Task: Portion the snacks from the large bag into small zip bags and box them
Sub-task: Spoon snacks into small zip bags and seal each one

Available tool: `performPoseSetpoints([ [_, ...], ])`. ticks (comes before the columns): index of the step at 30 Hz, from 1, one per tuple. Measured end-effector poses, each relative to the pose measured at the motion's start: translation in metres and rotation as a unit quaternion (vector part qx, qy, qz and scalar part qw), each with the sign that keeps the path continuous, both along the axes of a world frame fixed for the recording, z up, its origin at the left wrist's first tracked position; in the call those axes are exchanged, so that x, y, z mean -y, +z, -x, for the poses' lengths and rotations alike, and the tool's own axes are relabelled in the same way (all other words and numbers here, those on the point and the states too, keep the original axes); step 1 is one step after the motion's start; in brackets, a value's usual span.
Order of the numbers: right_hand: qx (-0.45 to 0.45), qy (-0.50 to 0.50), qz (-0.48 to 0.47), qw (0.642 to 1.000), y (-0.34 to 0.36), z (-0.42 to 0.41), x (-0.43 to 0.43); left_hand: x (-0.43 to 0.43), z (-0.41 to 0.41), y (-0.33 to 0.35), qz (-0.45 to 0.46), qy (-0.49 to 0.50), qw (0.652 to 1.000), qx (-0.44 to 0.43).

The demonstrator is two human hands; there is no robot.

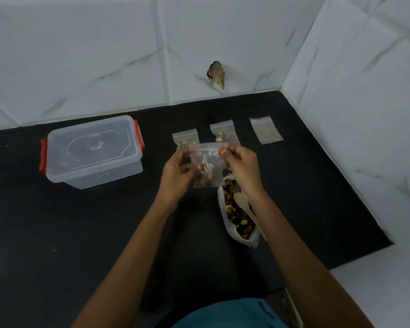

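Roughly midway, by the look of it. Held up over the middle of the bench (81,233): one small zip bag (207,166), a few snacks settled at its bottom, pinched along the top strip by left grip (178,169) and right grip (240,166) — thumb and fingertips of each closed on the plastic, one at either end of the zip. Most likely pressing the seal together; cannot tell whether already closed.

Done so far: first filled bag (184,138) and second filled bag (224,134), lying flat toward the far edge just beyond the held one, side by side and apart, a small portion in each. Too small to tell whether zipped.

Left to do, judging from the layout: more portioning. Stack of empty bags (266,130) waiting near the far right corner, well apart from the grips. Large bag (239,218) lying open toward the right edge, partly under the right forearm, plenty of snacks inside, wooden spoon (243,205) resting in its mouth with the bowl pointing to the far edge.

Boxing not yet begun — clear box (92,150) toward the far edge on the left side, well apart from the bags, lid on, red clips at both ends, contents hard to make out through the lid. Needs unclipping and opening before loading the portions.
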State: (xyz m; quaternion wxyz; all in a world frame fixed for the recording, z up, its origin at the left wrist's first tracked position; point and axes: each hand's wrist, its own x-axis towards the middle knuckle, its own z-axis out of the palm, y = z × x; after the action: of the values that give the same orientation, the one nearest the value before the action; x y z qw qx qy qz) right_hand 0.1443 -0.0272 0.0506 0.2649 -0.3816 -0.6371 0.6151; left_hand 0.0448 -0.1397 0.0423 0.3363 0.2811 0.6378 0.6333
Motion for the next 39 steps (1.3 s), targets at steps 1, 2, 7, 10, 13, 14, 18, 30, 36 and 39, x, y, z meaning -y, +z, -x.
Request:
performPoseSetpoints([
  [1,0.003,0.016,0.018,1.000,-0.002,0.004,-0.003,-0.002,0.004,-0.004,0.010,0.004,1.000,0.002],
  [2,0.005,0.037,0.042,0.998,-0.004,0.008,-0.005,-0.003,0.007,-0.008,0.019,0.013,1.000,0.007],
  [7,0.066,0.145,0.052,0.986,-0.022,0.023,-0.014,-0.010,0.019,-0.032,0.070,0.069,0.995,0.025],
  [10,0.134,0.141,-0.006,0.981,-0.040,0.033,-0.017,-0.014,0.023,-0.044,0.103,0.105,0.989,0.015],
  [13,0.170,0.102,-0.046,0.979,-0.058,0.042,-0.019,-0.018,0.025,-0.055,0.143,0.152,0.977,0.032],
  [14,0.181,0.096,-0.050,0.978,-0.061,0.044,-0.019,-0.020,0.025,-0.059,0.158,0.152,0.975,0.028],
  [18,0.244,0.116,-0.111,0.956,-0.073,0.049,-0.024,-0.026,0.028,-0.073,0.199,0.116,0.973,0.002],
  [30,0.312,0.150,-0.169,0.923,-0.080,0.048,-0.032,-0.032,0.028,-0.079,0.244,0.119,0.957,-0.103],
  [36,0.277,0.111,-0.150,0.943,-0.067,0.037,-0.052,-0.045,0.026,-0.071,0.232,0.125,0.957,-0.119],
  [39,0.274,0.094,-0.129,0.948,-0.063,0.028,-0.066,-0.063,0.020,-0.061,0.212,0.111,0.964,-0.121],
])
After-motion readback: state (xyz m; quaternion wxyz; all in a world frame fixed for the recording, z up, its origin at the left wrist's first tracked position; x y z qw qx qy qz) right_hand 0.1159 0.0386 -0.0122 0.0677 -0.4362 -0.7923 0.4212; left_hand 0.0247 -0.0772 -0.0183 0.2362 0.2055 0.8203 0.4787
